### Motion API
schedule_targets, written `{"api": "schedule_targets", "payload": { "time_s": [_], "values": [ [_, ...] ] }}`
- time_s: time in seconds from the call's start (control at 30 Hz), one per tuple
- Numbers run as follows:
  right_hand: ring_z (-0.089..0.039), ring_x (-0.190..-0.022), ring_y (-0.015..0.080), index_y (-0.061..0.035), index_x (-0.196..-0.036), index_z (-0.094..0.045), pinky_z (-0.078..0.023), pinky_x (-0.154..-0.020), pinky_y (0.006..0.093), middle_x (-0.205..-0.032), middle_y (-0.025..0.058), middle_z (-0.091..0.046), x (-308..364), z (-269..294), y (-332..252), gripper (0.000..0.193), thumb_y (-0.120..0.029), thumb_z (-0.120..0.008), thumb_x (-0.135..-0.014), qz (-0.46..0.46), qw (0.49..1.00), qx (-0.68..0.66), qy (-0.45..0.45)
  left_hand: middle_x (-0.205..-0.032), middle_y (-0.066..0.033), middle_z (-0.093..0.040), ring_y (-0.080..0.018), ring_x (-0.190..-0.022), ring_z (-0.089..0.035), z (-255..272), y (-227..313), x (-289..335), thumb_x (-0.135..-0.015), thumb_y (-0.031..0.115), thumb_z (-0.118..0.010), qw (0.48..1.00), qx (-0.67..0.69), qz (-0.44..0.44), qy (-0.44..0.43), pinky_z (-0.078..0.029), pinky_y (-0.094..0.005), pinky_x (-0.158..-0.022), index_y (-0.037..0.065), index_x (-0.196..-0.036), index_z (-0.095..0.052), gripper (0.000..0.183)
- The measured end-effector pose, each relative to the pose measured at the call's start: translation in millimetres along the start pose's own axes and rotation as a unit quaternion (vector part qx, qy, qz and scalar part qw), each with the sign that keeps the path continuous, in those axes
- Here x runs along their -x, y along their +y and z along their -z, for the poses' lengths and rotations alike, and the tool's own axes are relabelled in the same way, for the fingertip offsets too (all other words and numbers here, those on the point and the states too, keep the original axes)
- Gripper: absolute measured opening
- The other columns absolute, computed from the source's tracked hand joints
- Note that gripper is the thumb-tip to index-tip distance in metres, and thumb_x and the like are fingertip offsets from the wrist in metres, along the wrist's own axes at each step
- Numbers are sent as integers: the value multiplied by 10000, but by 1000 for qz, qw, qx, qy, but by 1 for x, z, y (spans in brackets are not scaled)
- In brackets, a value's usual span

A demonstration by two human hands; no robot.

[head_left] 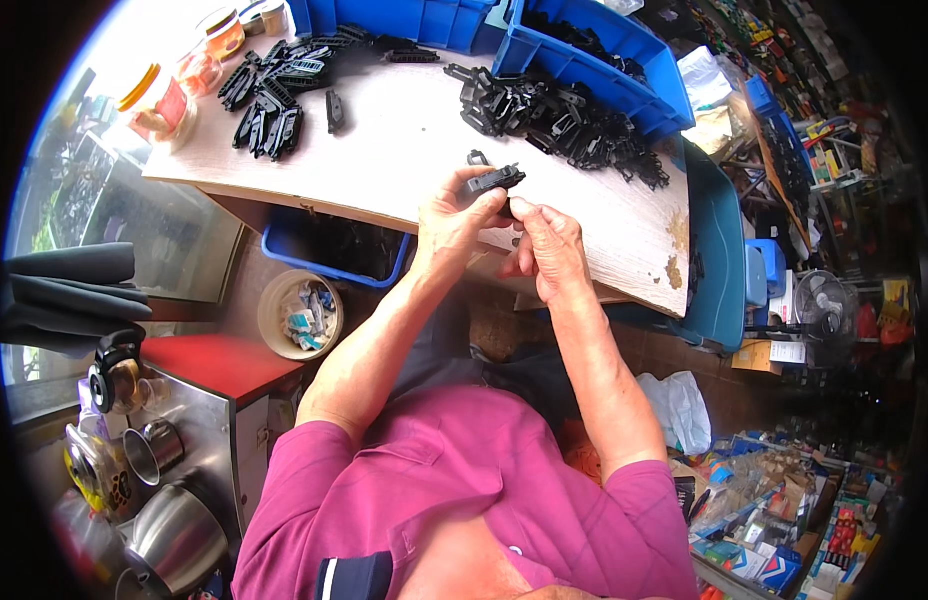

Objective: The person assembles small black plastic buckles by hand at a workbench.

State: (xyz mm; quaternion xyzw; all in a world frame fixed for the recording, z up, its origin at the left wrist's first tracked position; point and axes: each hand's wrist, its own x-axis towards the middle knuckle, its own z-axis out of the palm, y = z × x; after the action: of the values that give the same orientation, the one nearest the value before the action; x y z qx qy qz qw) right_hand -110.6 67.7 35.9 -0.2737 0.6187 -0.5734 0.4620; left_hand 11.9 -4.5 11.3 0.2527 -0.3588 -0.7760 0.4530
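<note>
My left hand (450, 222) is closed on a small, long black plastic part (497, 179), held between thumb and fingers over the front of the table. Close against it, my right hand (552, 243) has its thumb and forefinger pinched together at the part's near side; whatever sits between those fingertips is too small to make out. Just beyond the held part a little black piece (476, 157) shows. A heap of long black plastic parts (274, 95) lies at the far left of the table, one loose part (335, 111) beside it. Another heap of black pieces (559, 120) spreads at the right.
Blue bins (664, 105) stand along the table's far side, one holding black pieces. Jars (156, 100) line the far left. Below the table are a blue tub (284, 262) and a white bucket (274, 335) with scraps. A red-topped cabinet (219, 358) stands left; cluttered shelves fill the right.
</note>
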Motion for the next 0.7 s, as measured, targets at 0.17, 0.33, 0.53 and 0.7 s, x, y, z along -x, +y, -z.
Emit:
{"api": "schedule_targets", "payload": {
  "time_s": [0.17,0.33,0.53,0.7],
  "values": [
    [-465,-362,151,-59,-782,-572,-541,-405,367,-473,8,-435,-1,5,7,254,-271,-638,-906,58,995,-78,13,-922,-90,-673,-145,-716,-686,-4,8,5,-871,97,-707,1000,-13,25,2,-580,-268,-634,25,-1184,-574,347],
    [-432,-372,112,-89,-726,-525,-485,-370,306,-487,-25,-394,-2,11,-12,240,-208,-609,-917,119,988,-91,26,-837,-56,-672,-96,-655,-646,0,9,4,-886,91,-676,997,-44,51,-36,-550,-246,-560,45,-1187,-583,318],
    [-384,-369,65,-75,-741,-554,-389,-349,239,-523,-35,-435,-7,8,-14,214,-177,-622,-916,145,988,-44,1,-758,-50,-633,-112,-614,-614,2,-2,0,-831,89,-656,977,-188,22,-94,-524,-258,-568,-18,-1131,-587,326],
    [-395,-353,71,-65,-761,-570,-379,-347,233,-519,-38,-447,-9,17,-8,223,-209,-624,-923,128,992,-7,-7,-747,-68,-632,-120,-616,-619,-2,4,-2,-810,100,-635,965,-238,43,-106,-522,-268,-568,-43,-1107,-588,333]
  ]
}}
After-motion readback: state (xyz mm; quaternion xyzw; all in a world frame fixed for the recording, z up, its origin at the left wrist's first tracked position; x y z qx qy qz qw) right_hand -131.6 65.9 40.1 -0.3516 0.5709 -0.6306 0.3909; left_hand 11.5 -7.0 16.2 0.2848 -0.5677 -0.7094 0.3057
